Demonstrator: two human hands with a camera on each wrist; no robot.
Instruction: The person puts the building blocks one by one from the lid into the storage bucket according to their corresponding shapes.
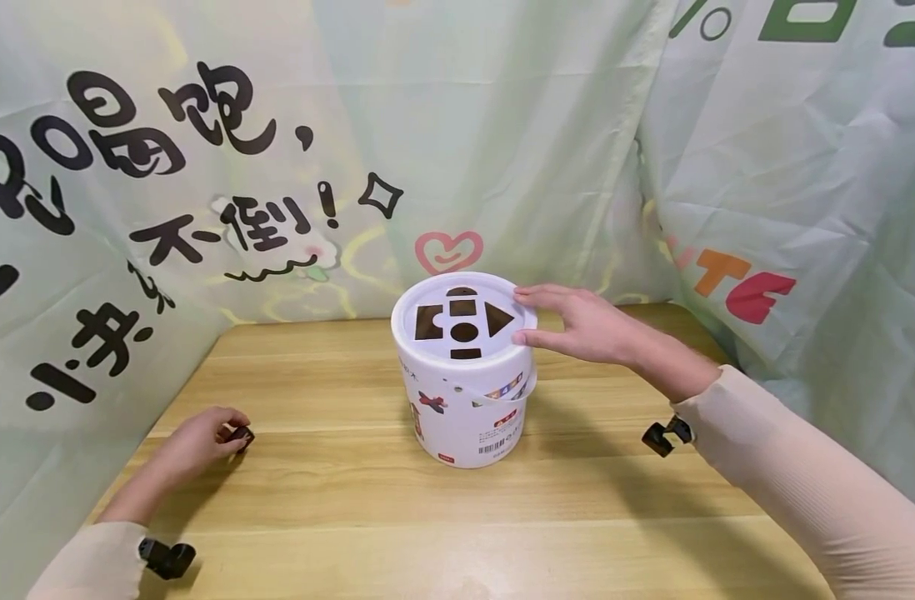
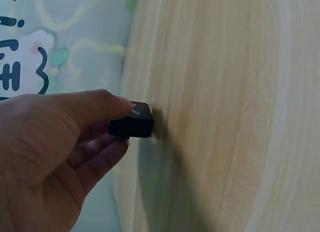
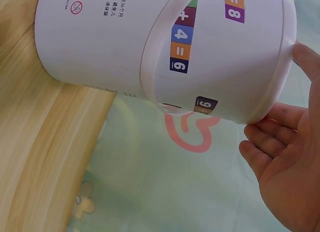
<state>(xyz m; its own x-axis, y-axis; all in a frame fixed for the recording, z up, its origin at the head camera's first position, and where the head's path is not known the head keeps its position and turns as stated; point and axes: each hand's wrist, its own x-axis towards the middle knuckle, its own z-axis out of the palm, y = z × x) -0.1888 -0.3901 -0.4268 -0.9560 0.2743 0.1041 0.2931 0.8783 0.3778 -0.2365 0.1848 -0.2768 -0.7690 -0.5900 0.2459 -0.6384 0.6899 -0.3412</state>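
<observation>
A white bucket point(image 1: 465, 417) stands upright on the table, its white lid point(image 1: 407, 321) cut with several shaped holes, among them a triangle, a circle and a square. My right hand point(image 1: 588, 325) touches the lid's right rim with thumb and fingers spread apart. From the right wrist view, those fingertips point(image 3: 257, 124) meet the bucket's rim; a white carrying handle point(image 3: 152, 56) hangs along its side. Off to the left, my left hand point(image 1: 195, 442) pinches a small black block point(image 2: 132, 124) between thumb and fingers. A pale mark shows on the block's face, partly covered by the thumb.
Under everything lies a light wooden table point(image 1: 330, 517). Printed pale green cloth point(image 1: 502, 150) hangs behind it and along the sides. A small black device sits on each wrist, the left device point(image 1: 167, 558) low near the tabletop and the right device point(image 1: 666, 436) over its right part.
</observation>
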